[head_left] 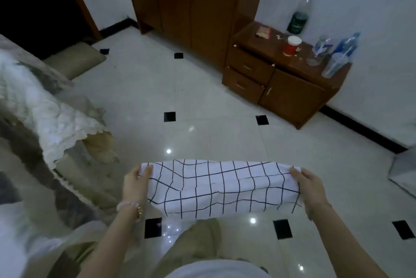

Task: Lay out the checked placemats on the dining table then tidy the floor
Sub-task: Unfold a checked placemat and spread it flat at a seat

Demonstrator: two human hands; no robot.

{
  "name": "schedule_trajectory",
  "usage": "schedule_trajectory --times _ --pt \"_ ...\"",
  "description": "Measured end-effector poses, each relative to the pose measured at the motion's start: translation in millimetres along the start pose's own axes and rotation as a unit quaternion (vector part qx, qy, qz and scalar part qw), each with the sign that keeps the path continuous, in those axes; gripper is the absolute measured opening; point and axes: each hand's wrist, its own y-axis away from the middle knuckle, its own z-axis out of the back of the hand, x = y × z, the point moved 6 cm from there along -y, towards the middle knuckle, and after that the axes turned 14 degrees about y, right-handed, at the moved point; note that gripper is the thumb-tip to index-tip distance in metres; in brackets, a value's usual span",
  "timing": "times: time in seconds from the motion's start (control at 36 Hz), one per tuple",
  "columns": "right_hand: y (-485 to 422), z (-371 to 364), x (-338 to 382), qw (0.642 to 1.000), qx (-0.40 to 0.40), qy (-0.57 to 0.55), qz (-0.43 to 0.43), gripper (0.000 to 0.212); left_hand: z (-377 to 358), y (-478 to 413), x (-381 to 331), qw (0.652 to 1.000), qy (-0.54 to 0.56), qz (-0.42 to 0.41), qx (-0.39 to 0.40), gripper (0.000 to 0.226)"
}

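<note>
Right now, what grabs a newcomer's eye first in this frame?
The checked placemat stands out first, held stretched above the tiled floor at lower centre, the left hand and right hand each gripping one end. Next comes the wooden cabinet at upper right, with bottles and a red cup on top.

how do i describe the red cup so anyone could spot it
Look at the low wooden cabinet against the white wall, right of the tall wardrobe. On its top, in front of the big dark-labelled bottle, stands the red cup. It alone is red with a white rim; its neighbours are clear plastic.
</note>
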Motion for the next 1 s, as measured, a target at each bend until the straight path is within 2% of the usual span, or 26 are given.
schedule_trajectory --times 0.11,0.22,0.39,0.56,0.64,0.75,0.89,0.94,1.0 --pt "-46.9 -32.4 55.6 0.999 0.032 0.018 0.011 0.019 -11.6 -41.1 -22.1 1.000 0.001 0.013 -0.014 0.036" --pt "-87.9 -65.9 121.1 0.998 0.048 0.024 0.041 0.020 -14.2 -79.8 -57.3 0.999 0.034 0.000 -0.030 0.023" --pt "-142.2 -125.7 212.8 0.991 0.095 0.023 0.087 0.022 1.6 -138.6 -97.5 0.992 0.080 -0.027 -0.090 0.040" --pt "-194.9 -208.8 284.9 0.979 0.154 0.067 0.118 0.020 17.3 -184.7 -111.0 0.978 0.113 -0.025 -0.176 0.025" --pt "-215.0 -258.9 324.3 0.963 0.199 0.101 0.153 0.012 23.1 -207.3 -106.1 0.968 0.125 -0.003 -0.217 0.024" --pt "-238.0 -325.3 385.4 0.939 0.249 0.145 0.189 0.014 34.3 -231.5 -105.5 0.947 0.149 0.008 -0.285 0.024" --pt "-236.9 -410.4 479.9 0.888 0.321 0.177 0.277 0.015 58.8 -246.7 -151.8 0.921 0.185 -0.020 -0.343 0.046" --pt "-224.9 -446.0 514.2 0.867 0.351 0.180 0.305 0.014 72.6 -240.5 -184.8 0.907 0.177 -0.063 -0.377 0.036" --pt "-207.7 -482.4 543.3 0.846 0.384 0.178 0.324 0.015 87.1 -228.0 -216.3 0.889 0.151 -0.098 -0.421 0.017"
